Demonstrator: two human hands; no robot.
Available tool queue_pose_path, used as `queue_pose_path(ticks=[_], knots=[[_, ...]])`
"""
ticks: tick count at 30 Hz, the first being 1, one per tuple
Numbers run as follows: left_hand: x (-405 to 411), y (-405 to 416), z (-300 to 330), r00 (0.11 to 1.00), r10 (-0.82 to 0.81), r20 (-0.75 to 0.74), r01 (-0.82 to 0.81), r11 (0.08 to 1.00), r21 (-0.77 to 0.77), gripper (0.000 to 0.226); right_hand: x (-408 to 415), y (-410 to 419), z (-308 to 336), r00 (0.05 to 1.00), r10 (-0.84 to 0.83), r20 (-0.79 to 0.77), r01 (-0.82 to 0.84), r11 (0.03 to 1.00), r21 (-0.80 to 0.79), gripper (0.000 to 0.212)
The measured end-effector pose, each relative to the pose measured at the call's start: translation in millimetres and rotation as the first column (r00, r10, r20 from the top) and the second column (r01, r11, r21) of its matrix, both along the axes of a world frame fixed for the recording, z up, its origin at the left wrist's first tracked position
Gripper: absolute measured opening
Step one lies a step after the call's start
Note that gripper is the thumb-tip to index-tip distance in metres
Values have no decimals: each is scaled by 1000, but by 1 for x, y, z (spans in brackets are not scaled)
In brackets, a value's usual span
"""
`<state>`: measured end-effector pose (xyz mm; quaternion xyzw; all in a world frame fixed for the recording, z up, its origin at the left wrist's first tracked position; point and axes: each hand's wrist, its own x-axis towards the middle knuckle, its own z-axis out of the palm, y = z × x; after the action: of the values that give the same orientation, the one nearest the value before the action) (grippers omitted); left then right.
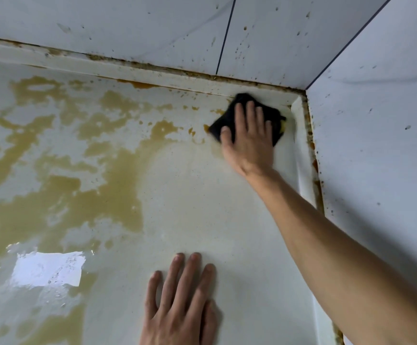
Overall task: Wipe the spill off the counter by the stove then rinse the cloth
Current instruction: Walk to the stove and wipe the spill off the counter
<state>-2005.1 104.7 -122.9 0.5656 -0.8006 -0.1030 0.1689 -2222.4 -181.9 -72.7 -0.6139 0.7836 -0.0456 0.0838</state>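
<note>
While the right hand (248, 140) presses the dark cloth (246, 115) flat-fingered at upper right, the left hand (181, 302) rests flat below, and brown spill (103, 195) across the left counter (215, 207) remains, rinsing undone.

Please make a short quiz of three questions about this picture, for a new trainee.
1. True or false: the right hand presses the dark cloth with flat fingers near the counter's back corner.
2. Where does most of the brown spill lie? A) left of the cloth B) under the left hand C) on the wall tiles
3. Fill in: the left hand rests flat on the ____.

Key: 1 true; 2 A; 3 counter.
</note>
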Motion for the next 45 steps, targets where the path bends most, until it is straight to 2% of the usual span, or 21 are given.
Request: queue_pose_path(ticks=[2, 4, 5, 7, 9, 11, 13, 15, 17, 19, 20, 22, 25, 28, 29, 31, 34, 36, 40, 45], knots=[[1, 0, -1, 1000, 1, 4, -1, 1000, -14, 61, 14, 13, -1, 980, 198, 13, -198, 980, -18, 69], [2, 1, -5, 1000, 6, 8, -6, 1000, -29, 64, 9, 31, -4, 959, 283, 26, -283, 959, -20, 69], [3, 2, -6, 1000, 11, 8, -11, 999, -33, 65, 1, 37, -5, 971, 241, 14, -240, 971, -17, 69], [3, 3, -11, 1000, 14, 9, -13, 999, -38, 67, -17, 38, -7, 1000, 23, -22, -23, 1000, -16, 71], [1, 4, -13, 1000, 11, 8, -10, 1000, -28, 67, -22, 26, -7, 982, -188, -23, 188, 982, -17, 73], [-2, 4, -13, 1000, 15, 8, -15, 1000, -14, 66, -8, 6, -5, 954, -298, 11, 298, 954, -21, 74], [-4, 2, -10, 1000, 12, 16, -12, 1000, -13, 63, 21, -13, -3, 948, -316, 43, 317, 948, -23, 75], [-2, 0, -2, 1000, 7, 14, -7, 1000, -17, 59, 56, -21, -3, 980, -193, 40, 195, 980, -40, 74], [0, -3, 7, 1000, -3, 21, 4, 1000, -18, 55, 84, -17, -2, 998, 52, 27, -51, 998, -47, 72], [0, -5, 14, 999, -12, 37, 12, 1000, -17, 54, 85, -9, 0, 960, 277, 51, -275, 961, -33, 71], [0, -5, 16, 999, -11, 38, 12, 1000, -19, 53, 76, -5, 0, 943, 324, 72, -322, 946, -32, 70], [1, -6, 19, 999, -9, 33, 10, 1000, -28, 53, 52, 6, -2, 957, 286, 49, -284, 958, -36, 71], [0, -5, 19, 999, 9, 33, -7, 999, -39, 57, 36, 5, -5, 994, 108, -27, -108, 994, -30, 73], [-1, -4, 17, 999, -1, 51, 4, 999, -50, 59, 62, -19, -2, 1000, -17, 16, 17, 1000, -4, 74], [-1, -4, 17, 998, -3, 57, 6, 999, -54, 60, 76, -25, -1, 1000, -12, 24, 13, 1000, -2, 74], [0, -4, 17, 998, -4, 70, 8, 998, -60, 62, 103, -30, 0, 992, 122, 25, -122, 993, -9, 73], [1, -4, 19, 997, -6, 72, 9, 999, -44, 64, 125, -22, 2, 896, 442, 24, -442, 897, -17, 71], [0, -3, 18, 998, -6, 66, 8, 999, -31, 64, 117, -12, 2, 842, 536, 51, -537, 844, -9, 70], [0, -5, 19, 999, -2, 42, 4, 999, -53, 62, 81, 1, -3, 870, 493, -1, -493, 870, -13, 71], [-1, -6, 26, 998, -16, 68, 19, 999, -32, 60, 103, -49, 4, 934, 358, 17, -358, 933, 44, 70]])
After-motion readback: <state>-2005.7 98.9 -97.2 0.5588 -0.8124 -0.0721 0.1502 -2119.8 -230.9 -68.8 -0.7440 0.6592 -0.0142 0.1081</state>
